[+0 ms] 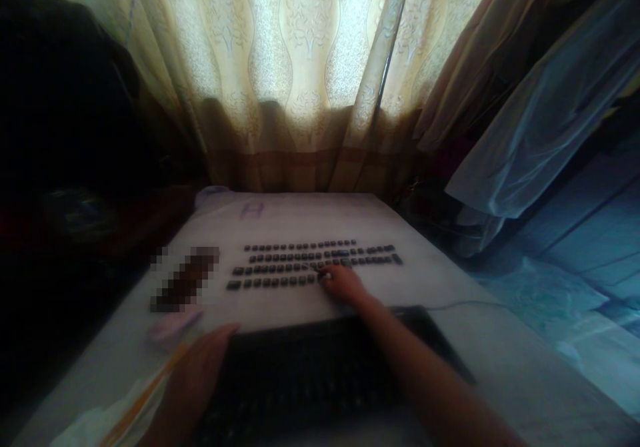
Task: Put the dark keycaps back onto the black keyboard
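My right hand (343, 282) reaches over the keyboard to the rows of loose black keycaps (283, 267) on the pale tabletop. Its fingertips are pinched on a small dark keycap (323, 275) near the right end of the front row. Below the rows lies a black keyboard (310, 360), its surface dim and partly covered by my right forearm. My left hand (203, 360) is closed at the keyboard's left edge, touching its upper left corner; the fingers are somewhat blurred.
A pink object (173, 325) and a pixelated reddish-brown item (187, 279) lie left on the table (310, 217). White and orange material (135, 407) is by my left wrist. A cable (463, 304) runs right. Curtains (307, 67) hang behind; clothes (520, 133) hang at right.
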